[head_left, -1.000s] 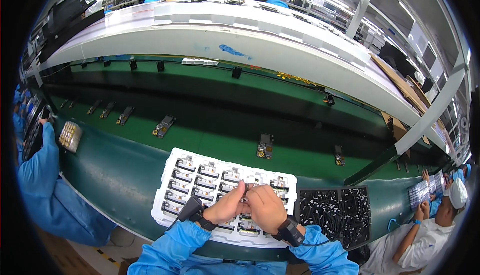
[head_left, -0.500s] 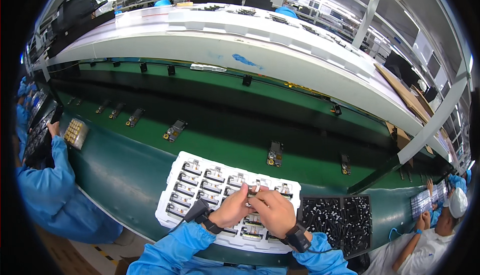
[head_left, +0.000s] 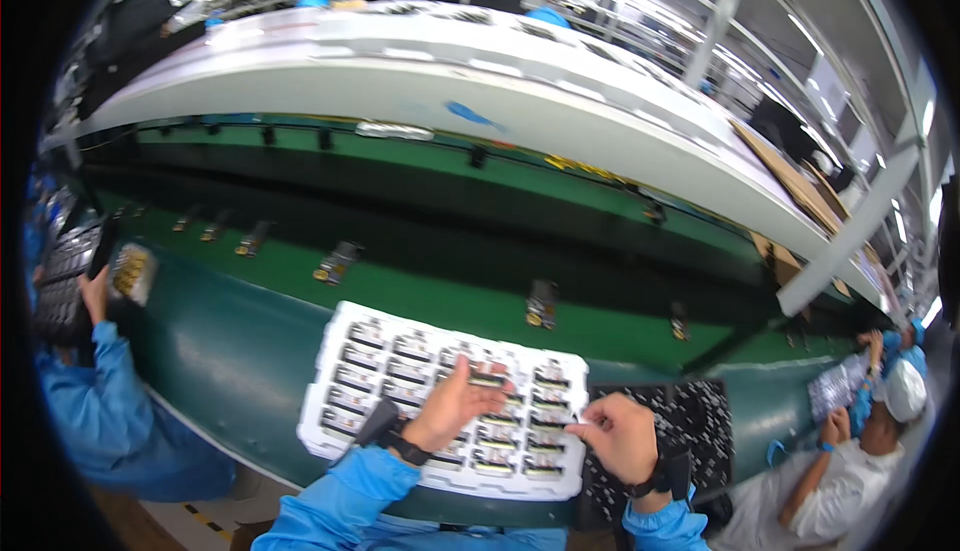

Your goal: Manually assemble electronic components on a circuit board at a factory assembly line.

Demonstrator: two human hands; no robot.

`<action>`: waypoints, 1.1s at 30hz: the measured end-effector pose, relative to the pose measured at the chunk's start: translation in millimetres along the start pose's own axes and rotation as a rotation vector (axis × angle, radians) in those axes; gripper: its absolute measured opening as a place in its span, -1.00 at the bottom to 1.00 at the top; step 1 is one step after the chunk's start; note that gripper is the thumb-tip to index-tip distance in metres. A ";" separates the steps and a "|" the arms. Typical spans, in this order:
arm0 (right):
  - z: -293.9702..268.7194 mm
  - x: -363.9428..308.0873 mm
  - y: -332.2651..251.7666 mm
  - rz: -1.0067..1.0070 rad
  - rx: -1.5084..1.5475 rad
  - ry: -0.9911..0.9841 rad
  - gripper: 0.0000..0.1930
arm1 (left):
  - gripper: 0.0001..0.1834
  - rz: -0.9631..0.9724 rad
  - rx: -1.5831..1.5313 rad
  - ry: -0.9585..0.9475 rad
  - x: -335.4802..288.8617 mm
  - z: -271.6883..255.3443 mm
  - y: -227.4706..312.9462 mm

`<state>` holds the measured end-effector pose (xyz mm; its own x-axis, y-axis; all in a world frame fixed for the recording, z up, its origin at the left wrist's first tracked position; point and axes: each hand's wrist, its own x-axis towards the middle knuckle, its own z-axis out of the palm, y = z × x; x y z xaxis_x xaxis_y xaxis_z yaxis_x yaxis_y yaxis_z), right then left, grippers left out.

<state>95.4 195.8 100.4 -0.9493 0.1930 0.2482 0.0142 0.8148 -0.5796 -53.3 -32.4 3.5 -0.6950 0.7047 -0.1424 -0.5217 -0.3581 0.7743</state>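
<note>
A white moulded tray (head_left: 318,391) lies on the bench, its pockets holding several small black-and-silver electronic parts. Over the tray's middle, my left hand (head_left: 455,411) holds one such electronic part (head_left: 487,381) between thumb and fingers. At the tray's right edge is my right hand (head_left: 622,438), thumb and forefinger pinched together. Whatever sits at its fingertips is too small and blurred to name. Just beyond and below this hand stands a black box (head_left: 728,431) of small black pieces with light ends, partly covered by the hand and wrist.
Several circuit boards (head_left: 541,304) lie spaced along the green strip (head_left: 440,296) behind the tray. Above it runs a white shelf (head_left: 400,81). A slanted metal post (head_left: 850,236) stands at right. A co-worker in blue (head_left: 110,391) is at left, one in white (head_left: 800,466) at right.
My hands have parted: the right moved rightward to the tray's edge, while the left stays over the tray with the part. The whole view has shifted slightly and blurred.
</note>
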 end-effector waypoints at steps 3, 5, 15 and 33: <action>-27.1 -14.4 40.4 0.183 -0.117 0.139 -0.61 | -0.24 0.017 0.074 -0.013 -5.4 -1.4 2.3; -36.9 -27.6 73.9 0.283 -0.272 0.198 -0.55 | -0.23 0.001 0.102 -0.028 -5.9 1.0 0.8; -53.8 -71.4 114.7 0.387 -0.326 0.415 -0.59 | -0.34 0.034 0.232 -0.055 -5.3 9.3 -2.5; 32.3 -437.3 403.4 1.315 0.498 1.282 -0.76 | -0.45 -0.068 0.109 0.015 -3.9 6.5 6.5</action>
<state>506.1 422.4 -267.0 0.3611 0.8943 -0.2643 0.1306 -0.3291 -0.9352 -50.7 -33.5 13.1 -0.6679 0.7154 -0.2051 -0.5114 -0.2410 0.8249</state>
